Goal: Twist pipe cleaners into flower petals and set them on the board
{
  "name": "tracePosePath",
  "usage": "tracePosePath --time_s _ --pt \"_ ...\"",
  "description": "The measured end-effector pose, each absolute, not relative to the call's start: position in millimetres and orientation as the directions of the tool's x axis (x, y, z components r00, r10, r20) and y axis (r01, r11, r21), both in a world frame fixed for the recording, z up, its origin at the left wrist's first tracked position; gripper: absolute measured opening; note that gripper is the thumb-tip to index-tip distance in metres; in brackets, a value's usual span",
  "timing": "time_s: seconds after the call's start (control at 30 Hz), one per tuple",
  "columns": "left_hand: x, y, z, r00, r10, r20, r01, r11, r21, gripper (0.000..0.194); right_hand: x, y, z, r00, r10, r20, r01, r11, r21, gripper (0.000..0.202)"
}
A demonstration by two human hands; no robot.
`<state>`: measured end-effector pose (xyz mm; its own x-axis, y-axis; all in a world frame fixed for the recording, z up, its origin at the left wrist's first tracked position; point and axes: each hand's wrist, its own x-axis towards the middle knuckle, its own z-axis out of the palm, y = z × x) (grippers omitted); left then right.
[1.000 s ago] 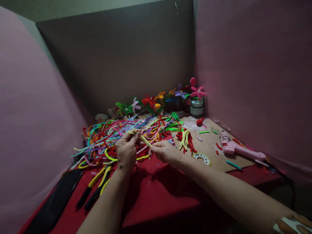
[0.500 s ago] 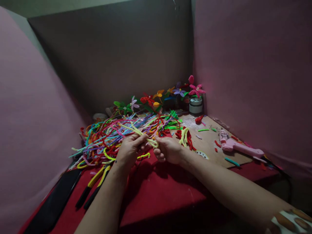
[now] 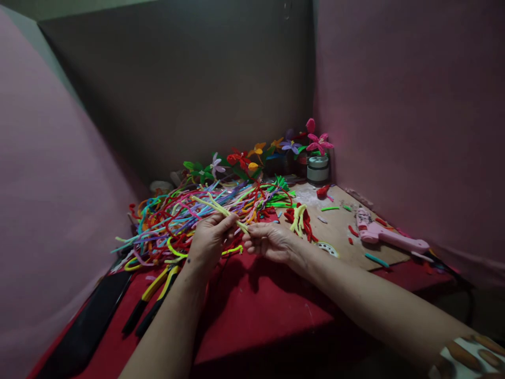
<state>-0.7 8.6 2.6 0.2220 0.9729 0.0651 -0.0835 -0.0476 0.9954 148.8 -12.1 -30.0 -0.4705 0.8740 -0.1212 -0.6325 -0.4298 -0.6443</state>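
Observation:
A pale yellow pipe cleaner (image 3: 213, 204), doubled into two strands, runs between my hands above the red cloth. My left hand (image 3: 213, 234) pinches it around its middle, with the free ends pointing up and to the left. At the folded end, my right hand (image 3: 270, 242) closes thumb and fingertips on it; the bend is partly hidden by those fingers. Behind my hands lies a tangled pile of colourful pipe cleaners (image 3: 189, 210). Pliers (image 3: 158, 289) with yellow and black handles rest beside my left forearm.
A pink hot glue gun (image 3: 389, 237) lies on the brown board (image 3: 347, 252) at right, among short pipe cleaner scraps. Pipe cleaner flowers (image 3: 239, 158) stand along the back, near a grey jar (image 3: 317, 169). A black flat object (image 3: 87, 321) lies at left on the red cloth (image 3: 252, 321).
The open loop at the right end of the yellow pipe cleaner has been drawn narrow. My right hand has turned slightly and its fingers have shifted onto that end.

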Motion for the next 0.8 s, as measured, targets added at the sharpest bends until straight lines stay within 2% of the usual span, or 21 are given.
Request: tracePosePath --time_s 0.17,0.33,0.53,0.67,0.8 --pt "4.2 3.8 1.6 0.278 0.959 0.048 0.019 -0.056 0.998 0.024 148.2 -9.1 -33.9 -0.399 0.911 -0.106 -0.637 -0.358 -0.682 0.009" --pt "10.4 -0.3 5.1 0.136 0.990 0.024 0.072 -0.034 0.997 0.025 148.6 -10.8 -32.4 -0.358 0.931 -0.063 -0.614 -0.286 -0.736 0.002" --pt "4.5 3.4 5.4 0.209 0.976 0.064 0.082 -0.082 0.993 0.023 154.8 -12.2 -26.1 -0.432 0.897 -0.091 -0.437 -0.296 -0.849 0.017" --pt "3.4 4.0 3.4 0.229 0.973 0.020 0.085 -0.041 0.996 0.023 156.4 -10.8 -27.7 -0.466 0.879 -0.107 -0.357 -0.297 -0.886 0.012" --pt "6.4 2.5 2.7 0.192 0.981 0.042 0.065 -0.055 0.996 0.024 153.7 -11.8 -28.8 -0.405 0.904 -0.138 -0.301 -0.274 -0.913 0.012"
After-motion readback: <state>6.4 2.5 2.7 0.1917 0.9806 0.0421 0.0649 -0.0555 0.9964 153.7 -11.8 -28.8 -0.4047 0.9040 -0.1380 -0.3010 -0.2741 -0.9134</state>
